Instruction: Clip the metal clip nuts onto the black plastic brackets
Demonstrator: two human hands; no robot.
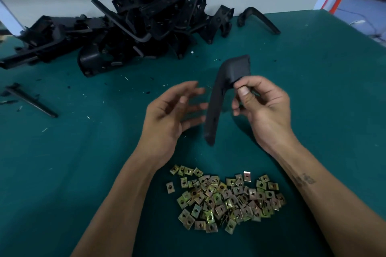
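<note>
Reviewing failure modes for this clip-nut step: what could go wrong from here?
1. The right hand pinches the black bracket only at its upper end; the long end hangs free and could swing or slip.
2. The left hand is open, holding no nut.
3. The clip nuts lie jumbled, so several may get picked together.

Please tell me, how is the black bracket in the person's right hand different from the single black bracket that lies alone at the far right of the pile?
The held bracket is lifted off the green table, pinched at its bent end by the right hand; the lone bracket lies flat on the table, touched by nothing. The held bracket's long arm hangs toward the person; the lone bracket's arm points to the right. Both are black and L-shaped. No clip nut shows on either.
</note>
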